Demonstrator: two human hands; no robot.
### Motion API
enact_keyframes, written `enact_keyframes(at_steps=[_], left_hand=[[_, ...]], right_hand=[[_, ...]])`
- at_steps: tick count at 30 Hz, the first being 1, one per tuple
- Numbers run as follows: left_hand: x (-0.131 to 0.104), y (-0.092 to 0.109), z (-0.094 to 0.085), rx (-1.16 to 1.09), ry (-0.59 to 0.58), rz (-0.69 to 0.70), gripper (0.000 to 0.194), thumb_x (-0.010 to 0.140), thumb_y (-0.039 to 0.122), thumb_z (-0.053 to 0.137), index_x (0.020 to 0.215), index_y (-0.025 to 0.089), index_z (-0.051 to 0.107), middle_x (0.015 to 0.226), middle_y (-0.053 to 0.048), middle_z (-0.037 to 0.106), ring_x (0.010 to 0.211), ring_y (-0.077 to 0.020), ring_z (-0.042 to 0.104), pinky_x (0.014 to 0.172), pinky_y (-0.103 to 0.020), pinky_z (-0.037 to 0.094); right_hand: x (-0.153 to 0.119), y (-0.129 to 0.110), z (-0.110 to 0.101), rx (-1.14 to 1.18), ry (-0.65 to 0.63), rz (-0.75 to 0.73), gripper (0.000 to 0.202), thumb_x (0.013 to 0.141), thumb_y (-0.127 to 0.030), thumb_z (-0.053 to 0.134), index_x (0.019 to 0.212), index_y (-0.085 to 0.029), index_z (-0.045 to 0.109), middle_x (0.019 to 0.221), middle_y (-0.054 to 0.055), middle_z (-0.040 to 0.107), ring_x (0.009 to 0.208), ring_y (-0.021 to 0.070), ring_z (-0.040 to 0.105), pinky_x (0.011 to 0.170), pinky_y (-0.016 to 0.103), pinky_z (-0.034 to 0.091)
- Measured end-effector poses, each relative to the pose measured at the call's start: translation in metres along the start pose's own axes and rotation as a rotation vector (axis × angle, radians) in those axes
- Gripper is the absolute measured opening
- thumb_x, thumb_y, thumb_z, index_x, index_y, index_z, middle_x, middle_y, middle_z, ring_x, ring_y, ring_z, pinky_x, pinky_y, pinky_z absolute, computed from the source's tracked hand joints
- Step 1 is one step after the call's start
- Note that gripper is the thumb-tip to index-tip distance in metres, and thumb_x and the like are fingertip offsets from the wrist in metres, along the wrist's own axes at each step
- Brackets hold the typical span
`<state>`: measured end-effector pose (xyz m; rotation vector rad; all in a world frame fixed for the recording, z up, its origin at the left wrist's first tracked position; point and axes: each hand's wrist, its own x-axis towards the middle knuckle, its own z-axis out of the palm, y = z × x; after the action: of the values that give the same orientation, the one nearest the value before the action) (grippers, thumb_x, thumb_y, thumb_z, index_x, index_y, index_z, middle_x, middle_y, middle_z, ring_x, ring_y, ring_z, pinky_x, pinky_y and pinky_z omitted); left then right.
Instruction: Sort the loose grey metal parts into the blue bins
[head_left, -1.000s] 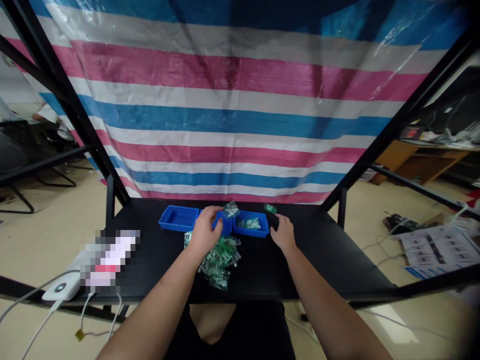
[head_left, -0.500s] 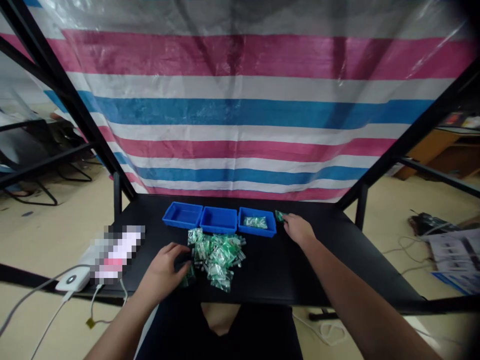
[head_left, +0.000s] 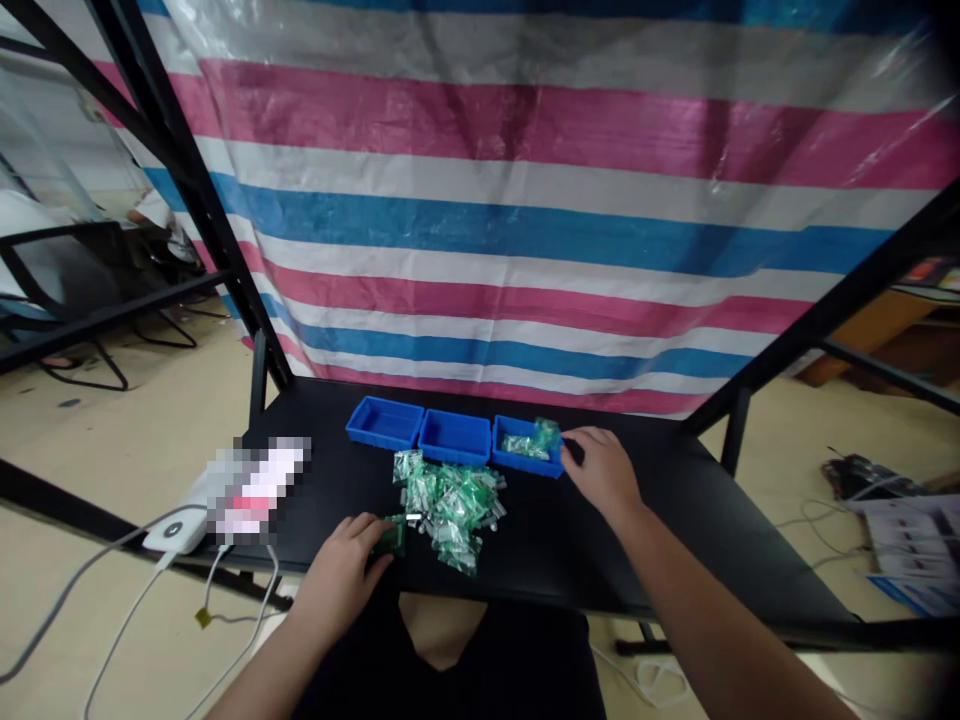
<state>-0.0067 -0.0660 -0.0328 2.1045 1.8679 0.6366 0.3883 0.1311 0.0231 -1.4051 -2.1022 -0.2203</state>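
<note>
Three blue trays stand in a row on the black table: the left one (head_left: 385,438), the middle one (head_left: 454,453) and the right one (head_left: 506,461). Green-and-clear packets (head_left: 519,447) lie in the right tray. My right hand (head_left: 598,466) is beside that tray's right edge, fingers apart, close to a green packet (head_left: 547,434) at its back right corner. My left hand (head_left: 347,560) is closed on a green packet (head_left: 393,537) at the left of a pile of packets (head_left: 451,505), which lies in front of the trays.
A phone-like object, pixelated (head_left: 262,490), and a white device (head_left: 176,530) with cables lie at the table's left. Black frame posts rise at both sides. A striped sheet (head_left: 510,230) hangs behind the table. A chair and part of a person show at the far left.
A green packet that was at my right hand, right of the right tray, is now in that tray's back right corner. My right hand has let it go. The view has shifted slightly.
</note>
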Motion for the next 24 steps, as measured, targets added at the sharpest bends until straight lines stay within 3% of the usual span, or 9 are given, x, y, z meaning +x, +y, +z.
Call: enact_keyframes(at_steps=[4,6,9,11,14,17,19,22,24], left_hand=[[-0.006,0.003,-0.005,0.002,0.012,-0.012,0.028,0.090,0.015,0.057,0.111,0.029,0.070,0.106,-0.004,0.069,0.098,-0.0237,0.065,0.088,-0.037,0.052],[-0.007,0.009,-0.008,-0.044,0.092,-0.003,0.024,0.094,0.019,0.055,0.110,0.029,0.069,0.105,-0.004,0.070,0.099,-0.0229,0.066,0.088,-0.036,0.052],[-0.005,0.028,-0.012,-0.194,0.189,0.076,0.023,0.098,0.025,0.052,0.116,0.028,0.067,0.105,-0.004,0.070,0.101,-0.0206,0.066,0.091,-0.033,0.052],[-0.002,0.044,-0.013,-0.333,0.153,0.132,0.023,0.099,0.026,0.053,0.117,0.028,0.066,0.105,-0.004,0.071,0.099,-0.0187,0.066,0.089,-0.031,0.053],[0.004,0.064,-0.011,-0.520,0.028,0.171,0.022,0.098,0.030,0.055,0.117,0.027,0.066,0.108,-0.004,0.072,0.100,-0.0176,0.067,0.090,-0.029,0.054],[0.009,0.069,-0.001,-0.531,0.026,0.152,0.031,0.096,0.033,0.058,0.126,0.025,0.063,0.118,-0.007,0.070,0.109,-0.0212,0.065,0.098,-0.035,0.053],[0.015,0.067,0.008,-0.428,0.076,0.141,0.036,0.093,0.032,0.061,0.129,0.024,0.062,0.124,-0.010,0.066,0.114,-0.0251,0.061,0.101,-0.041,0.051],[0.024,0.062,0.021,-0.236,0.099,0.136,0.040,0.088,0.030,0.065,0.128,0.024,0.063,0.124,-0.011,0.064,0.113,-0.0291,0.058,0.100,-0.047,0.049],[0.028,0.060,0.028,-0.149,0.088,0.125,0.039,0.087,0.031,0.067,0.126,0.025,0.065,0.121,-0.010,0.065,0.110,-0.0297,0.057,0.096,-0.047,0.049]], right_hand=[[-0.014,-0.052,-0.004,0.150,-0.105,-0.043,0.021,0.089,-0.025,0.057,0.104,-0.020,0.071,0.104,0.010,0.067,0.099,0.0270,0.059,0.093,0.042,0.048],[-0.029,-0.082,-0.008,0.366,-0.243,-0.069,0.022,0.091,-0.027,0.057,0.108,-0.021,0.070,0.107,0.009,0.066,0.100,0.0243,0.061,0.092,0.039,0.051],[-0.055,-0.131,-0.018,0.680,-0.490,-0.097,0.039,0.090,-0.028,0.062,0.129,-0.026,0.063,0.120,0.008,0.062,0.092,0.0186,0.064,0.077,0.030,0.055],[-0.067,-0.157,-0.023,0.770,-0.576,-0.218,0.050,0.086,-0.026,0.068,0.136,-0.029,0.059,0.137,0.009,0.054,0.112,0.0217,0.061,0.089,0.032,0.054],[-0.073,-0.174,-0.024,0.824,-0.538,-0.239,0.027,0.090,-0.021,0.063,0.116,-0.025,0.067,0.121,0.008,0.061,0.104,0.0198,0.063,0.091,0.033,0.052],[-0.066,-0.161,-0.015,0.869,-0.531,-0.069,0.006,0.091,-0.027,0.064,0.093,-0.022,0.065,0.087,0.001,0.062,0.073,0.0145,0.062,0.069,0.027,0.053],[-0.057,-0.145,-0.005,0.960,-0.458,0.130,0.016,0.089,-0.035,0.067,0.089,-0.022,0.059,0.076,-0.002,0.059,0.062,0.0133,0.061,0.061,0.027,0.053],[-0.048,-0.127,0.009,1.136,-0.083,0.480,0.039,0.082,-0.047,0.075,0.092,-0.024,0.044,0.081,-0.004,0.059,0.063,0.0153,0.066,0.064,0.031,0.059],[-0.051,-0.121,0.016,1.165,0.037,0.612,0.052,0.074,-0.051,0.080,0.092,-0.026,0.038,0.088,-0.003,0.060,0.068,0.0173,0.069,0.064,0.033,0.061]])
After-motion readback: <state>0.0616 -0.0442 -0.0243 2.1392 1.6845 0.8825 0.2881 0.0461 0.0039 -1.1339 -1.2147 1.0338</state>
